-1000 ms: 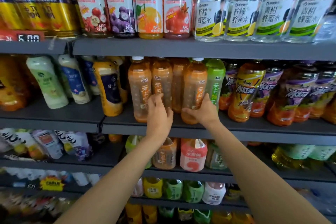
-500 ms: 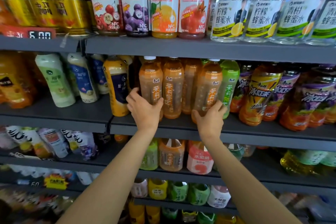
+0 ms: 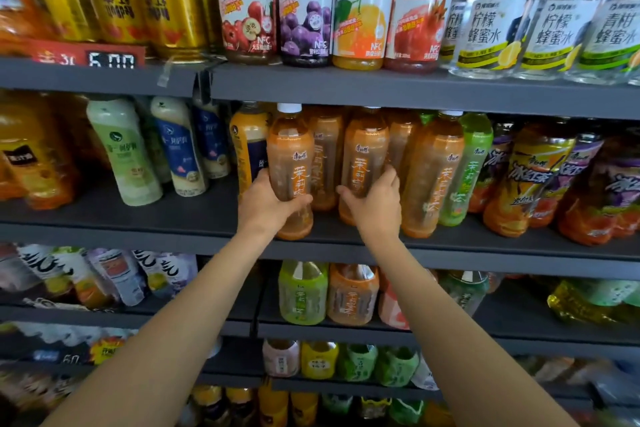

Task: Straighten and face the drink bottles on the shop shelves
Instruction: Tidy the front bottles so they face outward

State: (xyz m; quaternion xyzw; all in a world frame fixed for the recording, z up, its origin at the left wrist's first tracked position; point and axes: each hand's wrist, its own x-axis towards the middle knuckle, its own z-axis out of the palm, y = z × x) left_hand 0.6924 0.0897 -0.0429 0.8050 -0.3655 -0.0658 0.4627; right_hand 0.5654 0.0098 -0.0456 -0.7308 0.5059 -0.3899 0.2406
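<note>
Right now the left hand (image 3: 265,206) grips the lower body of a tall orange-labelled plastic tea bottle with a white cap (image 3: 291,163) at the front edge of the dark grey metal middle shelf (image 3: 138,218), while the right hand (image 3: 375,206) wraps round its orange-labelled neighbour (image 3: 365,163) just beside it. To face them well, I would twist each from low down so the white lettering looks straight out. Then bring both bases level with the shelf lip, upright and touching the third orange bottle (image 3: 433,177).

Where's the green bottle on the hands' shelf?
Head view, right of centre: the green bottle stands between an orange bottle and the purple-label bottles.
</note>
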